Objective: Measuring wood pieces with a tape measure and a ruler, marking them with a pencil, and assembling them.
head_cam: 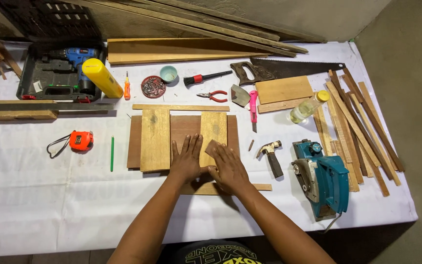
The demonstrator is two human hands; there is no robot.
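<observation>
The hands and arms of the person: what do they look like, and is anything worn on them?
Both arms are bare, with no sleeves in view. The left hand and the right hand have no gloves, and I see no rings, watch or bracelet. Only a dark shirt with yellow-green print shows below.

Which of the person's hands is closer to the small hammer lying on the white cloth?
The right hand. It rests flat on the boards just left of the small wooden-handled hammer, apart from it. The left hand lies farther left, on the dark brown board.
</observation>
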